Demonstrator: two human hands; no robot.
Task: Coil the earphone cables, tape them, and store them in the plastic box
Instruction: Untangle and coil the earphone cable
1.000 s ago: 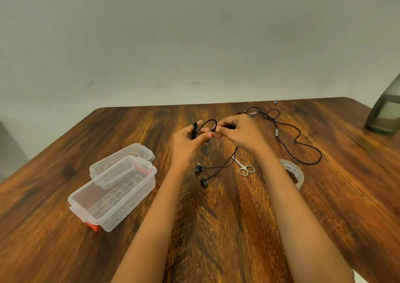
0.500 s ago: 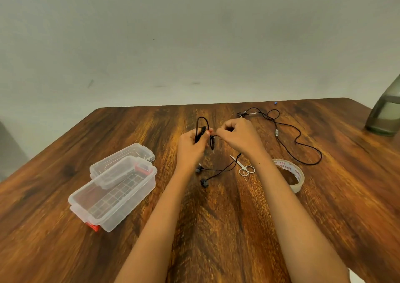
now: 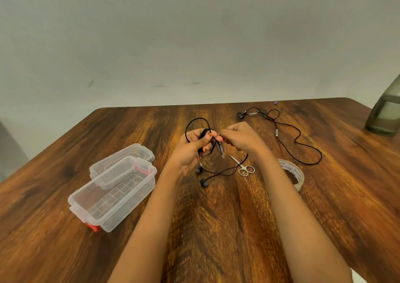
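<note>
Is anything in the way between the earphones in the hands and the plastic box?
Nothing visible is. Only bare table lies between the coiled earphones in the left hand and the plastic box. Its lid overlaps the far end, but most of the opening is free.
</note>
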